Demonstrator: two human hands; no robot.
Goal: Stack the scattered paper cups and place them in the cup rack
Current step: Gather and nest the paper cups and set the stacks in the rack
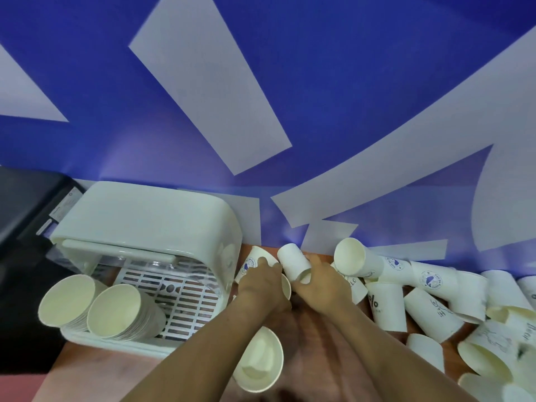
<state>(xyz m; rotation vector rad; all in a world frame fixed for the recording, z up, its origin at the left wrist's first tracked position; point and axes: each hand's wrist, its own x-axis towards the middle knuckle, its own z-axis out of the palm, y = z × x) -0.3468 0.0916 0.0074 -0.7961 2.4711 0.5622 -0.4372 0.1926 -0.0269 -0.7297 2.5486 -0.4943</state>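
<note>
Blue wall [333,97] with pale shapes behind, brown table [313,338] below. Rack [145,224] at far left, lid lifted, already holding two stacks [95,309] lying on the grid at its left side, mouths toward the camera. Judged less than half done: many loose cups [429,291] still lying scattered on the right, some upright, some on their sides, plus one cup [259,361] near, under the left forearm.

Left hand [264,285] curled on a cup [255,264] beside the rack, fingers wrapped over its wall. Right hand [324,285] clamped round another cup [294,265], tilted, mouth toward the palm. Both cups close together, perhaps about to be nested; not yet one inside the other.

Hard to tell: number of cups per stack, fingertips hidden behind the cups, right edge of the pile cut off, black device [32,216] at far left unclear.
</note>
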